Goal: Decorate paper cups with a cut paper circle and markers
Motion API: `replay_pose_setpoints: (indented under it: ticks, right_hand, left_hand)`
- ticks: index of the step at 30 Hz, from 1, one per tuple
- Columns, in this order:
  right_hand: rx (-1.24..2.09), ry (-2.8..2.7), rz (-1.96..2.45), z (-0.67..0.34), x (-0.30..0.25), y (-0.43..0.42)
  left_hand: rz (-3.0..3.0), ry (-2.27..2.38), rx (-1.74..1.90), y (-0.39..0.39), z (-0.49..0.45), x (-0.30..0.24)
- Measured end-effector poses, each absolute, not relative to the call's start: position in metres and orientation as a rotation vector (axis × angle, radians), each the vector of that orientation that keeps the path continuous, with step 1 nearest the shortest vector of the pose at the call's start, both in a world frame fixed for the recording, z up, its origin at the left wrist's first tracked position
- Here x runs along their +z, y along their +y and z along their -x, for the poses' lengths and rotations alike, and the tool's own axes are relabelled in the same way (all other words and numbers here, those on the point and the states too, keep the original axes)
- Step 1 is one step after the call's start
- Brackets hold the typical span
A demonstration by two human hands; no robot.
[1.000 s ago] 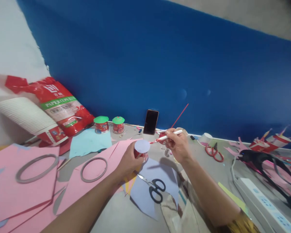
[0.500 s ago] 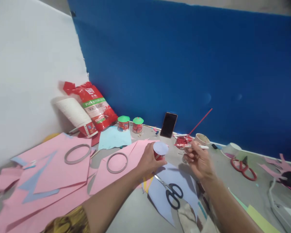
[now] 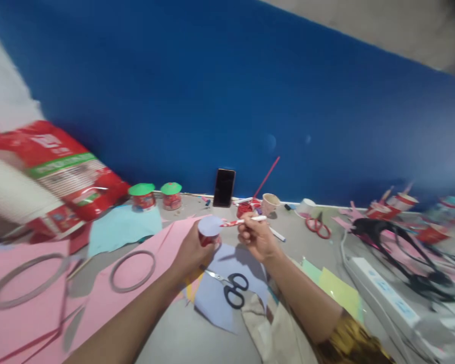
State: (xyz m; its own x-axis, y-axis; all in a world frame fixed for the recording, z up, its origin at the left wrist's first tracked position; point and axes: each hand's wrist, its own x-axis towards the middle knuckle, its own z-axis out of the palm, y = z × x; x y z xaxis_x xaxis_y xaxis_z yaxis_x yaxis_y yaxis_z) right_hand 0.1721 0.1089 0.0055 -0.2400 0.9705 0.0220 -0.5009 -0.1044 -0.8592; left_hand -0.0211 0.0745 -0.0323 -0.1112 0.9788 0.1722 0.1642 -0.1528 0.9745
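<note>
My left hand [image 3: 189, 248] is closed around a small red paper cup [image 3: 206, 240], held upright above the table. A pale lavender paper disc [image 3: 210, 225] covers the cup's top. Between the fingertips of my right hand [image 3: 258, 238] is a slim white pen [image 3: 258, 219] with a red-patterned end. That end points left and lies very close to the disc's edge; whether they touch I cannot tell. Below the hands, black-handled scissors [image 3: 235, 290] rest partly open on a cut lavender sheet [image 3: 214, 308].
Two red cups with green paper tops, one a green-topped cup [image 3: 171, 196], stand at the back beside a phone [image 3: 224, 188]. Pink sheets [image 3: 94, 308] and grey rings [image 3: 132, 271] lie left. Red-handled scissors [image 3: 318, 227], a power strip [image 3: 384, 293] and black headgear [image 3: 405, 258] lie right.
The view has turned to the right, bringing the power strip and more cups into sight. My right hand has brought the pen closer to the disc on the cup.
</note>
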Motion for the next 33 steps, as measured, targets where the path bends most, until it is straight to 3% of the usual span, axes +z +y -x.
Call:
replay_pose_setpoints:
  ticks: [15, 24, 29, 33]
  right_hand:
    - [1.630, -0.975, 0.724, -0.167, 0.013, 0.109]
    - [1.348, -0.934, 0.783, -0.180, 0.014, 0.118]
    - [1.054, -1.237, 0.867, -0.179, 0.009, 0.111]
    - [1.002, -1.370, 0.909, -0.178, 0.007, 0.105]
  left_hand:
    - [-1.389, 1.578, 1.291, 0.080, 0.024, -0.021]
    - [-1.394, 1.424, 1.297, 0.076, 0.029, -0.032]
    - [-1.384, 1.343, 1.295, 0.074, 0.029, -0.033]
    - [-1.374, 1.342, 1.359, 0.075, 0.028, -0.030]
